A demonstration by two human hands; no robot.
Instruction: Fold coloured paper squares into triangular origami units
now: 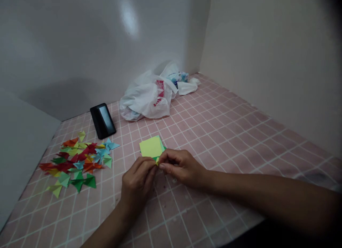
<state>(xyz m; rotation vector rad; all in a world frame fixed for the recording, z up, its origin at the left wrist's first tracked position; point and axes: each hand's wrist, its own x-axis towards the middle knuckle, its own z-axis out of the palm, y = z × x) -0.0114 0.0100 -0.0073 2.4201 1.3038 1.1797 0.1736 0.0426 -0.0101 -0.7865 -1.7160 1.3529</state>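
My left hand (137, 180) and my right hand (180, 168) meet over the pink tiled surface (227, 134), fingers pinched together on a small folded yellow-green paper piece (157, 161) between the fingertips. Most of that piece is hidden by my fingers. Just behind my hands lies a small stack of square paper sheets (151, 147), yellow-green on top with green edges beneath. A pile of several folded paper triangles (77, 162) in red, orange, green, blue and yellow lies to the left of my left hand.
A black phone (103, 120) lies tilted at the back left. A crumpled white plastic bag (152, 95) with red print sits in the far corner. Grey walls close the surface at the back, left and right.
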